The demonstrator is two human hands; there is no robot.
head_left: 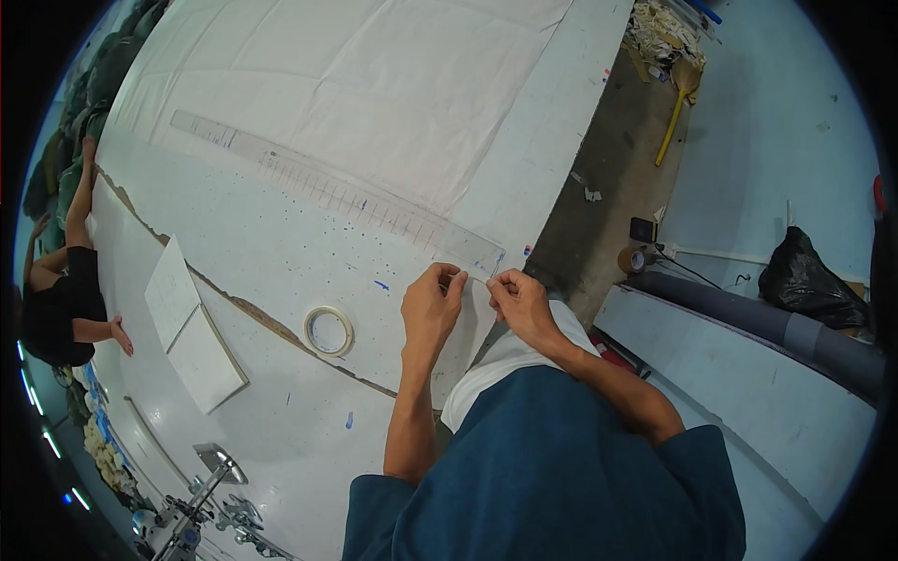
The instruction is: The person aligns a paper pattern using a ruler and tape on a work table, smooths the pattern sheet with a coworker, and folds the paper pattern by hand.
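Note:
My left hand (432, 307) is closed, with thumb and fingertips pinched together over the near corner of the white table (271, 220). Close to its right, my right hand (524, 307) makes a similar pinch. Whatever lies between the fingertips is too small or thin to make out. Just beyond both hands is the near end of a long clear ruler (374, 208), which runs diagonally along the edge of white fabric (402, 84). A roll of pale tape (308, 329) lies flat to the left of my left hand.
An open notebook (213, 360) lies across a cracked table seam. Metal machine parts (201, 510) stand at lower left, and a person (70, 299) is at the far left. On the right are a yellow-handled broom (672, 126), a dark roll (748, 313) and a black bag (812, 280).

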